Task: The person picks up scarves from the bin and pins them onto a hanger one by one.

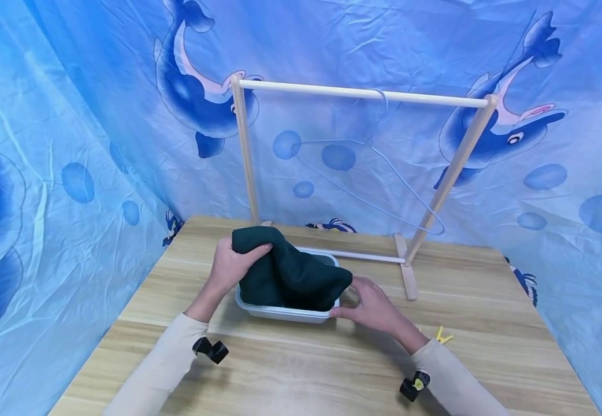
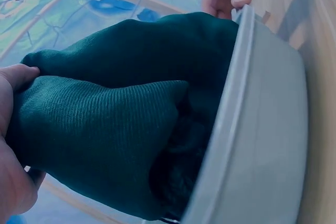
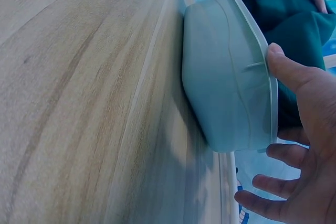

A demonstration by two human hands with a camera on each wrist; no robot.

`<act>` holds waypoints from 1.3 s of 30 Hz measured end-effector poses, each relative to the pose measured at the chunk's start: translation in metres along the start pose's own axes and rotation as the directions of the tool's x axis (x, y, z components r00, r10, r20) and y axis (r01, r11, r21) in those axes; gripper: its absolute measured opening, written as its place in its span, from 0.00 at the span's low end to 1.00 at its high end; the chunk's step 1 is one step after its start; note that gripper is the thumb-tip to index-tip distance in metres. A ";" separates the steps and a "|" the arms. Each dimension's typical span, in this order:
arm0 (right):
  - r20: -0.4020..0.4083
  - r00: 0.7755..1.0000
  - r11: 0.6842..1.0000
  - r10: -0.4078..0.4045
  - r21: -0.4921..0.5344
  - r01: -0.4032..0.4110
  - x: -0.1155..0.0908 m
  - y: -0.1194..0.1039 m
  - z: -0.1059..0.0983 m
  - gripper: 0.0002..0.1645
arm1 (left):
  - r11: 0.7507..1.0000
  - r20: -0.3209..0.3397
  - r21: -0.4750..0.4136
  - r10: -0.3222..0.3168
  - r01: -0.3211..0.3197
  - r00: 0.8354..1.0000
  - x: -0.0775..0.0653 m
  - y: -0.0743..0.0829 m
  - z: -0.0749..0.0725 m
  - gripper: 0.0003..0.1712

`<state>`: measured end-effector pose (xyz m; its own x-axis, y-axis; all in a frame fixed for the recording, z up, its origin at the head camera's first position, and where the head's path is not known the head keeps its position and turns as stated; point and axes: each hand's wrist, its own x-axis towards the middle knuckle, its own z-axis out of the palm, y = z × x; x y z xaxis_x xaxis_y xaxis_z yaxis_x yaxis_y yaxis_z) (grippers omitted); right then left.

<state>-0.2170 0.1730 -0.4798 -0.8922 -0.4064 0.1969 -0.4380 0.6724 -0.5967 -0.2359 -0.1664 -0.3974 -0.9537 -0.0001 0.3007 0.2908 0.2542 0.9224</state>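
A dark green ribbed-cuff garment (image 1: 301, 271) lies bunched in a pale plastic basin (image 1: 285, 314), rising above its rim. My left hand (image 1: 228, 263) grips a raised fold of it over the basin's left side, thumb on top. In the left wrist view the ribbed band (image 2: 105, 103) hangs from that hand. At the basin's right corner is my right hand (image 1: 371, 303), its thumb (image 3: 278, 59) resting on the rim. The other fingers are spread and loosely bent around that corner, with the index close beside the garment.
Behind the basin stands a wooden rack (image 1: 457, 167) with a white top rail (image 1: 322, 89). A light blue wire hanger (image 1: 405, 182) hangs from the rail. A yellow clothespin (image 1: 442, 335) lies on the wooden table (image 1: 290, 370) by the right forearm. Blue printed curtains (image 1: 98, 86) surround the table.
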 end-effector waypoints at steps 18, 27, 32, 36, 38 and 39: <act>0.029 0.999 1.000 0.014 0.010 -0.014 0.002 0.000 -0.001 0.50 | 0.996 -0.028 -0.072 0.054 -0.056 0.998 -0.004 0.033 0.002 0.18; 0.046 0.998 0.999 0.045 -0.027 -0.044 -0.001 -0.003 -0.003 0.59 | 0.995 -0.015 -0.068 0.066 -0.067 0.998 -0.001 0.044 0.001 0.18; 0.046 0.998 0.998 0.053 -0.033 -0.051 -0.001 -0.004 -0.003 0.61 | 0.993 -0.012 -0.053 0.105 -0.106 0.994 0.000 0.050 -0.001 0.16; 0.043 0.998 0.998 0.046 -0.034 -0.044 0.000 -0.004 -0.004 0.60 | 0.989 -0.021 -0.054 0.140 -0.141 0.990 0.001 0.054 -0.002 0.14; 0.041 0.998 0.999 0.036 -0.036 -0.035 0.000 -0.004 -0.004 0.60 | 0.988 -0.023 -0.053 0.145 -0.146 0.989 0.002 0.055 -0.003 0.14; 0.040 0.999 0.999 0.028 -0.040 -0.027 0.000 -0.003 -0.004 0.60 | 0.988 -0.025 -0.053 0.145 -0.146 0.989 0.002 0.055 -0.003 0.14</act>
<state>-0.2162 0.1734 -0.4745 -0.8992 -0.4117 0.1483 -0.4179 0.7073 -0.5702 -0.2214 -0.1555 -0.3450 -0.8995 0.0126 0.4368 0.4302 0.2002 0.8802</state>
